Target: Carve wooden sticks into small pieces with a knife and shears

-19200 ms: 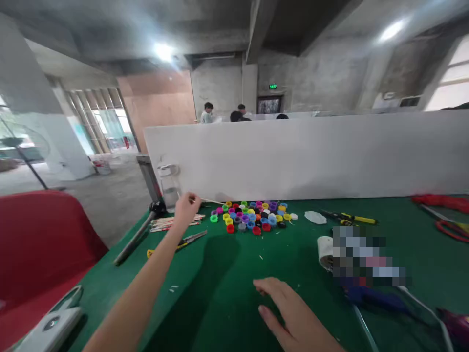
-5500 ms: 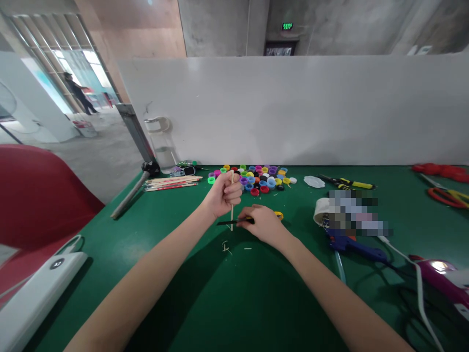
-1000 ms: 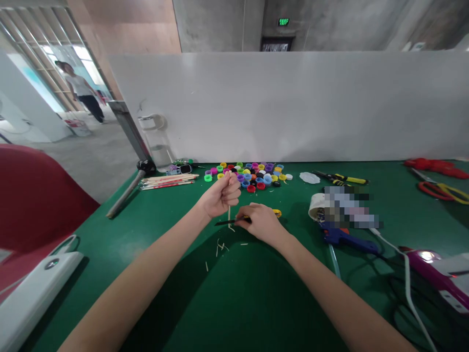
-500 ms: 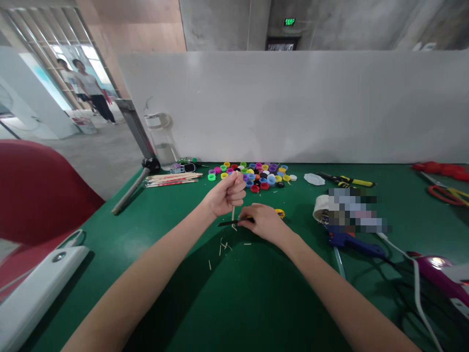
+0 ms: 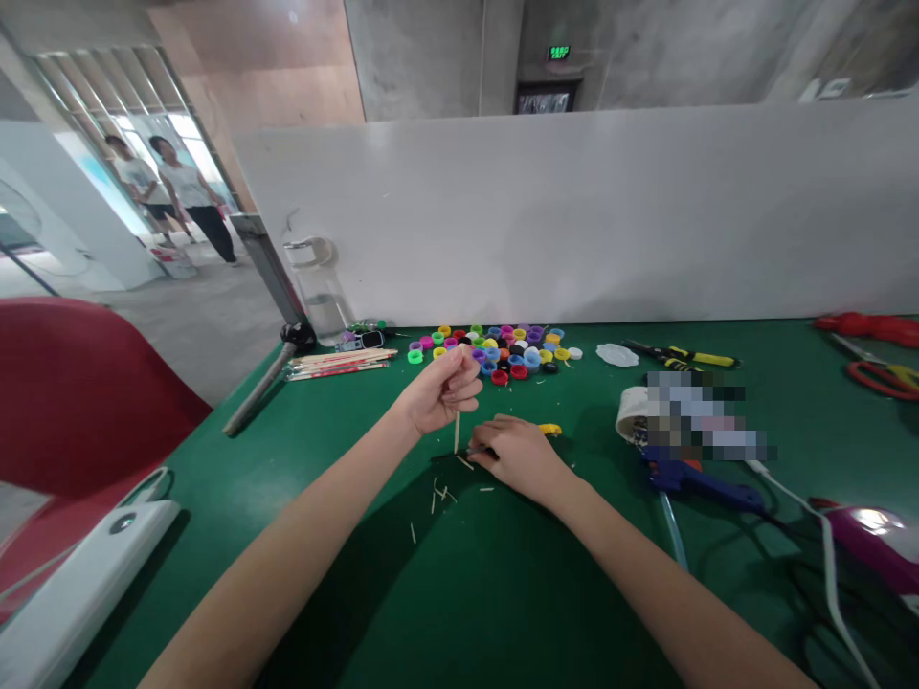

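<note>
My left hand (image 5: 443, 390) is closed in a fist around a thin wooden stick (image 5: 458, 435), which points straight down towards the green tabletop. Just right of the stick, my right hand (image 5: 515, 455) grips a box cutter (image 5: 549, 430); its yellow end shows behind the hand. The cutter's dark blade (image 5: 446, 457) reaches left, low by the stick's lower tip. Whether blade and stick touch I cannot tell. Thin wood shavings (image 5: 443, 494) lie on the table in front of both hands.
Many coloured bottle caps (image 5: 518, 371) lie beyond my hands. Wooden sticks (image 5: 341, 362) are bundled at the left, near a clear bottle (image 5: 326, 297). On the right are a blue glue gun (image 5: 704, 478), pliers (image 5: 700, 358) and scissors (image 5: 880, 378). A white power strip (image 5: 107, 565) sits left.
The cutter blade has dropped lower along the stick, and my right hand has moved down slightly. A sliver of wood now shows by the stick's tip. The whole view has shifted a little.
</note>
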`<action>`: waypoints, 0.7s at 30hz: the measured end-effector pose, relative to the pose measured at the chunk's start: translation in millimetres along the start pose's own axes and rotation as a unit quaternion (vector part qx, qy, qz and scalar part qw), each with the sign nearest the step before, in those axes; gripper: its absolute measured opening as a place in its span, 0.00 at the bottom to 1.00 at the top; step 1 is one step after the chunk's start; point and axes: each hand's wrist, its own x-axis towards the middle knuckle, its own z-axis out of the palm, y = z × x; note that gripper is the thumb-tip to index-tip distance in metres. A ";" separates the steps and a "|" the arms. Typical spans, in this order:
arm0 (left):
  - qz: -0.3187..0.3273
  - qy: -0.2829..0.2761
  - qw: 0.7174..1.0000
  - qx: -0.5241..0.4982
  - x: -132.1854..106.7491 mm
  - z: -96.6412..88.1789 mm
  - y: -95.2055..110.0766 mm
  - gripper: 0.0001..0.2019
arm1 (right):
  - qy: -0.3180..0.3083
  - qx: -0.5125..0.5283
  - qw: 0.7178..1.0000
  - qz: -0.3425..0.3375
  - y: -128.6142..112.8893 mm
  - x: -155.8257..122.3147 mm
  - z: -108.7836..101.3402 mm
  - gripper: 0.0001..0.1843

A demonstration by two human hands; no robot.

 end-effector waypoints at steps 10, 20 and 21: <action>0.003 -0.015 1.000 -0.016 -0.9 -6.1 2.0 0.13 | 0.089 0.054 0.994 0.046 1.1 -3.4 -2.0 0.05; 0.007 -0.027 1.000 -0.012 -1.3 -7.1 -0.1 0.13 | 0.116 0.081 0.989 0.052 2.5 -2.3 -5.4 0.06; 0.007 -0.030 0.999 -0.013 -1.5 -7.3 -0.2 0.13 | 0.116 0.080 0.989 0.047 2.8 -2.4 -5.0 0.06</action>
